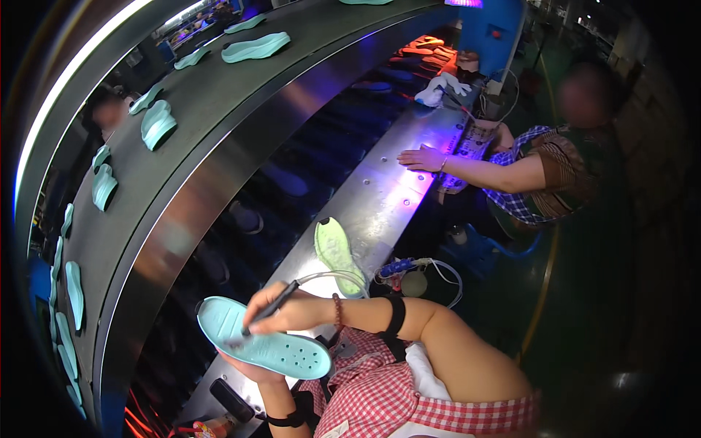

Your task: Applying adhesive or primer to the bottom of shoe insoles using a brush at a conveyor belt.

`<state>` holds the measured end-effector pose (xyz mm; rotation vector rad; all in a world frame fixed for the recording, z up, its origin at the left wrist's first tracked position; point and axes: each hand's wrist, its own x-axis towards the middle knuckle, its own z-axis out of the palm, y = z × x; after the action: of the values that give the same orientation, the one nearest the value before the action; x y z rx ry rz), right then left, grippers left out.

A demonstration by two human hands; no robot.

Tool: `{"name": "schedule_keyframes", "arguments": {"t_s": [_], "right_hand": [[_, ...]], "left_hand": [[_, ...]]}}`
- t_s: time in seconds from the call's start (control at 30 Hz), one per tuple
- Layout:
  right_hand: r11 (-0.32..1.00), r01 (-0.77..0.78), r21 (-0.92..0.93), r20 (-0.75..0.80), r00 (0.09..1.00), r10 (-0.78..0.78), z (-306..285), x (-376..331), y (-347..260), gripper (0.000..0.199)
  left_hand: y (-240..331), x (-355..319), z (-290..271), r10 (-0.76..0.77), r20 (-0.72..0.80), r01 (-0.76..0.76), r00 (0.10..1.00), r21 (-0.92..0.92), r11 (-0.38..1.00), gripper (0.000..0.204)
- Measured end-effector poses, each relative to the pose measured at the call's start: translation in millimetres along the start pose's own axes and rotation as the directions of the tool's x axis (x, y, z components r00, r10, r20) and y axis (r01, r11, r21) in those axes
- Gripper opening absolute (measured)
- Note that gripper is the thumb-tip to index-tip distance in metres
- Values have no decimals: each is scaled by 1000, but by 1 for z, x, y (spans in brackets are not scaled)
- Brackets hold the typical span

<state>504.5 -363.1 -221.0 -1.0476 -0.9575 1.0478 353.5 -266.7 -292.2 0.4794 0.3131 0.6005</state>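
A light blue shoe sole (pixel 296 354), with round holes toward its right end, lies tilted across my left hand (pixel 252 370). That hand is closed around the sole's near edge from below, and most of its fingers are hidden. My right hand (pixel 296 314) grips a black-handled brush (pixel 276 301) with thin pale tubes running from its back end. The brush's tip is blurred and meets the sole's inner face near its middle. Just beyond my right hand, a pale yellow-green sole (pixel 336 252) rests on the metal ledge (pixel 372 190).
On the left, an upper conveyor belt (pixel 219 95) carries several light blue soles. Below it, a dark lower belt (pixel 270 182) holds dim soles. A co-worker's hand (pixel 422 158) lies on the ledge, near white gloves (pixel 442 89). Hoses (pixel 445 274) hang right; a black device (pixel 232 400) sits near.
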Motion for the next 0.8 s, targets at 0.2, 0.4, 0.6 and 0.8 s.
{"name": "schedule_keyframes", "arguments": {"t_s": [0.2,0.4,0.6,0.8], "right_hand": [[998,29,-57,210,978,-17,4,-10,0,18],[1000,0,-4,-67,998,0,-4,2,19,19],[998,63,-9,-44,997,-64,-2,-3,29,19],[995,99,34,-111,989,-94,-1,-5,43,16]], "left_hand": [[-8,-3,-2,291,-142,-265,946,178,948,68],[-6,-8,34,-6,-102,27,995,208,978,74],[-8,-11,33,22,-99,5,995,265,964,71],[-13,-7,26,26,-213,16,977,196,981,69]]}}
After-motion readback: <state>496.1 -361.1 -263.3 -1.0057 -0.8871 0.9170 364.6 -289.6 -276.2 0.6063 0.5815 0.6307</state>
